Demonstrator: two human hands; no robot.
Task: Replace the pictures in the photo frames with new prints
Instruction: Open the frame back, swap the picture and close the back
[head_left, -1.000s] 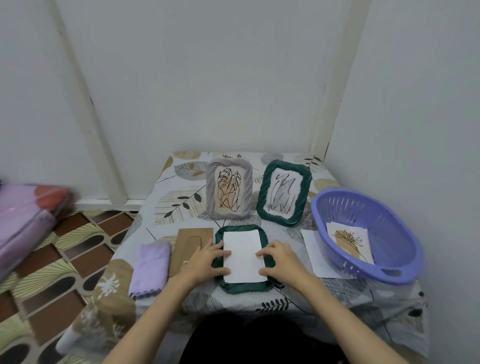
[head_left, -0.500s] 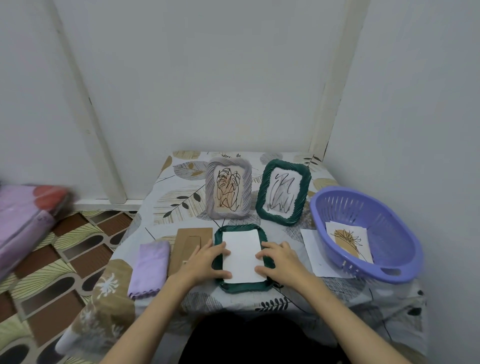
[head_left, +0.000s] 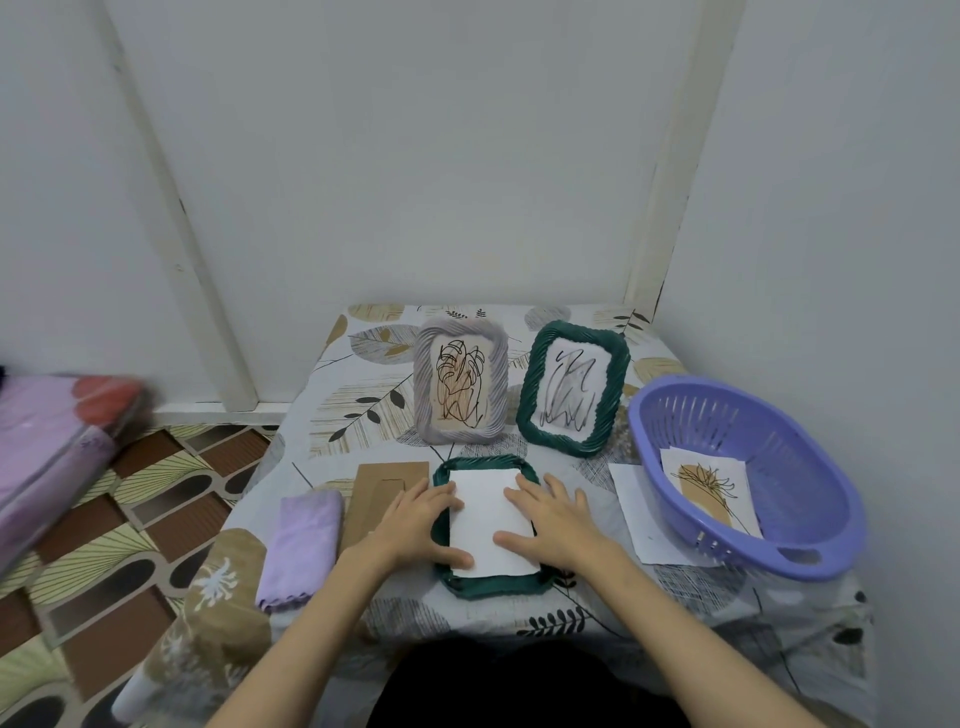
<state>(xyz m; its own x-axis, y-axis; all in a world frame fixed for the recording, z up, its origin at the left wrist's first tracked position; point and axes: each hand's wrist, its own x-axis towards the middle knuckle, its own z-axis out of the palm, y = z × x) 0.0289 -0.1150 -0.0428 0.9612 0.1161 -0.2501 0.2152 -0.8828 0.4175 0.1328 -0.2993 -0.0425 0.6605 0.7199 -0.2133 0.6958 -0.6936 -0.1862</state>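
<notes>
On flat green frame (head_left: 491, 584), blank unlettered white sheet (head_left: 488, 519) under both hands.

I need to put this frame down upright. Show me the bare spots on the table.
Free: cloth left of the grey frame, behind the cardboard backing; near edge under the basket. Crowded: around the flat green frame, between both hands.

I hold both forearms stretched forward, my left hand (head_left: 415, 519) and right hand (head_left: 558, 519) lying flat, palms down, fingers straight.
</notes>
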